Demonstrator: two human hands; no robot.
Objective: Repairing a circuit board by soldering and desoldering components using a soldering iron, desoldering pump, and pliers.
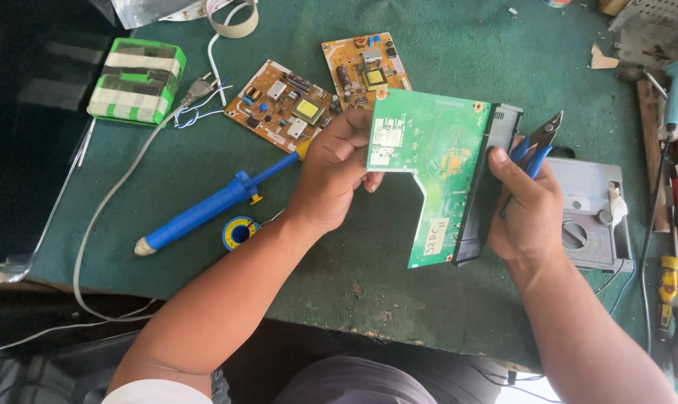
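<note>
Green circuit board [436, 161] held up above the bench [443, 299], left hand [335, 176] closed on its left edge, right hand [529, 206] clamped on the black right edge and blue-handled cutters [537, 146]. Blue desoldering pump [212, 206], solder coil [239, 232] lying left.

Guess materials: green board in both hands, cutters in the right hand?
Green board: looks like laminate circuit board with a glossy green coat, a black, probably plastic, strip along one edge. Cutters: dark metal jaws, dull finish; blue handles, likely plastic or rubber sleeves.
</note>
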